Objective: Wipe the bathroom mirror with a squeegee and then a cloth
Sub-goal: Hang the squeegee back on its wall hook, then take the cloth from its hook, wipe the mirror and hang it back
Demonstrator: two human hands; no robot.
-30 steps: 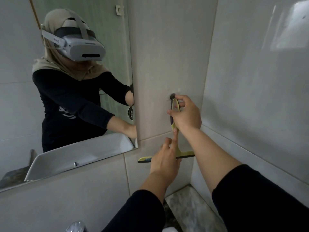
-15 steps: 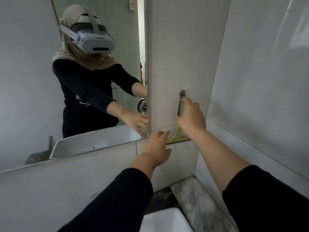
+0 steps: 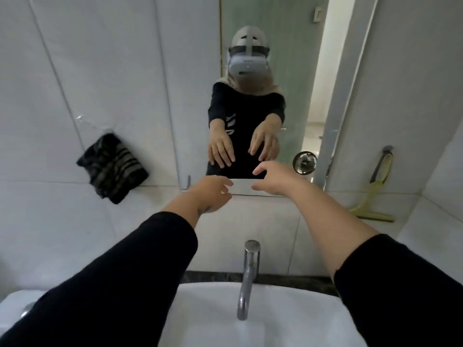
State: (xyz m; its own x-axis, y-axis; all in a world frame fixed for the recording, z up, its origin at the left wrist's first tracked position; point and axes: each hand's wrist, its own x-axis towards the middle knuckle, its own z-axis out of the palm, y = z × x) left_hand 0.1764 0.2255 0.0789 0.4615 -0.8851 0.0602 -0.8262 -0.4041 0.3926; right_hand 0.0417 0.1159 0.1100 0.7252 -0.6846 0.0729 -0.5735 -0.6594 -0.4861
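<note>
While both our hands are out over the sink, we note each thing by label.

Left hand: our left hand [image 3: 209, 194] is empty, fingers loosely curled and a little apart, reaching toward the lower edge of the mirror [image 3: 253, 121]; it grips nothing.

Right hand: our right hand [image 3: 273, 180] is also empty, fingers spread and slack, hovering just before the mirror's bottom edge, close beside the left one.

Arms: both forearms stretch forward and upward from dark sleeves, roughly parallel, wrists level, palms down. We judge this a pose between tools, not a wiping stroke.

Mirror: it is fixed to the tiled wall above the sink [image 3: 213, 321], and our reflection shows both palms open. Whether the glass is streak-free we cannot tell.

Squeegee: the squeegee [image 3: 375, 191] hangs on the wall by a hook [image 3: 387, 148] near the right corner, blade down, well apart from our hands. We think it hangs there to drip and stay off the sink, so the squeegee pass looks finished.

Cloth: the dark striped cloth [image 3: 112, 167] hangs on the wall left of the mirror, bunched, untouched. We judge it the next thing to fetch, most likely with the left hand, which is nearer.

Tap: the tap [image 3: 248, 279] stands at the sink's back edge, below and between our arms.
</note>
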